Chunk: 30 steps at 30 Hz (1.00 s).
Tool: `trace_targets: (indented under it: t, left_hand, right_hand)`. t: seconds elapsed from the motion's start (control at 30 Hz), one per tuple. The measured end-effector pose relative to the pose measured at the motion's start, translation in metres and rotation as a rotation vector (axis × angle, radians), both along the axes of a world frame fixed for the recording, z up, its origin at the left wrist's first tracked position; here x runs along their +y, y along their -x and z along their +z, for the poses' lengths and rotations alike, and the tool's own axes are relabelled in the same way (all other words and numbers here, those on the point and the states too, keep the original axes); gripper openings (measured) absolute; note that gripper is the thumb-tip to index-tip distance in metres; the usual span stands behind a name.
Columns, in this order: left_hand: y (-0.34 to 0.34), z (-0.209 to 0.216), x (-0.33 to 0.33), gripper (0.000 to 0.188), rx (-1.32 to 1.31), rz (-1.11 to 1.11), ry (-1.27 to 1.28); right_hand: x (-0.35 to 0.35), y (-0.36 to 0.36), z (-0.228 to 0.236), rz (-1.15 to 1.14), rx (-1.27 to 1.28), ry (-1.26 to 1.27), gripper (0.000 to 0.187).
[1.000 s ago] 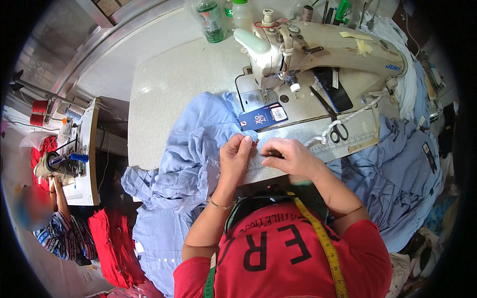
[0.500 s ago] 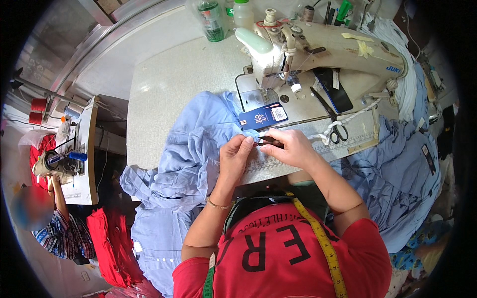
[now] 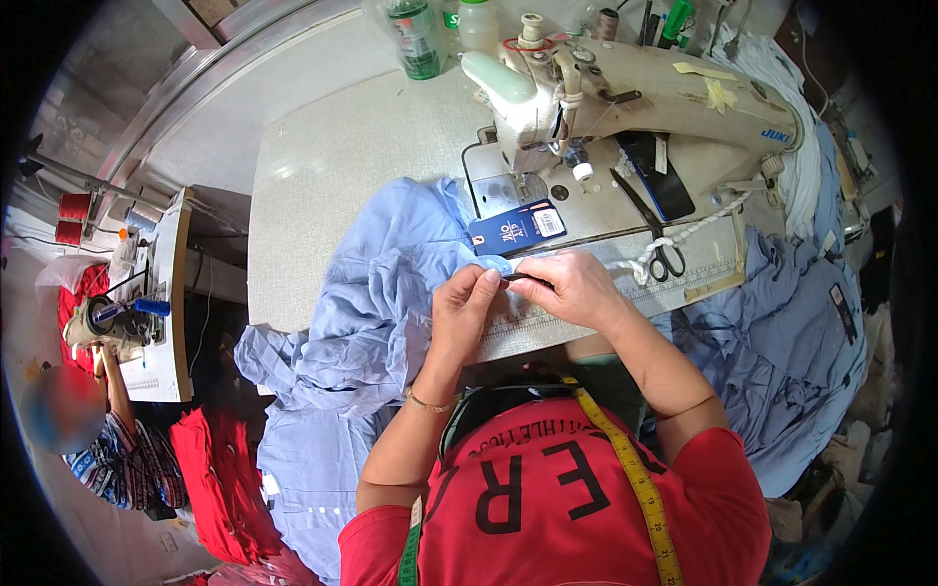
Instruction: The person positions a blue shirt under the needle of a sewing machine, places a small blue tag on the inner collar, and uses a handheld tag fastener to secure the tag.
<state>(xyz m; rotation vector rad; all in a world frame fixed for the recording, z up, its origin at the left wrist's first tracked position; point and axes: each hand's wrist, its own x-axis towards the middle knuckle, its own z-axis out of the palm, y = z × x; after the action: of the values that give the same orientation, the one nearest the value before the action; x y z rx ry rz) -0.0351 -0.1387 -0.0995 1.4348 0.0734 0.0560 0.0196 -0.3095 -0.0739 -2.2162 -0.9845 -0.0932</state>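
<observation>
Blue cloth is lying in loose folds on the near left part of the table, and it is covering the near left corner and hanging over the edge there. Its right end is reaching to the person's hands, close to the near edge. The left hand is pinching a small border of this cloth between the thumb and the forefinger. The right hand is pinching a small dark tool, whose tip is pointing at the left thumb; whether the tip is touching the cloth, I cannot tell. The two hands are staying just beside each other.

A blue tag is lying flat beyond the hands, in front of the needle of the sewing machine. This machine is standing along the far right side of the table. Scissors are resting to the right of the tag, and a black phone is lying near them. A white cord is running over the scissors toward the right edge. A green bottle is standing at the far edge.
</observation>
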Motion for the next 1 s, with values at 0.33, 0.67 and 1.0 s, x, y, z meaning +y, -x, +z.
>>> trace_targets:
  t: [0.33, 0.67, 1.0]
  left_hand:
    - [-0.001, 0.001, -0.003, 0.02, -0.051, 0.023, 0.018]
    - [-0.002, -0.002, 0.004, 0.022, -0.035, -0.012, -0.082]
    - [-0.003, -0.005, 0.0, 0.022, -0.013, 0.072, 0.107]
  right_hand:
    - [0.002, 0.005, -0.002, -0.06, 0.35, -0.473, 0.018]
    - [0.018, 0.003, -0.008, -0.029, -0.207, -0.309, 0.018]
    - [-0.007, 0.035, 0.016, 0.346, 0.346, -0.068, 0.025]
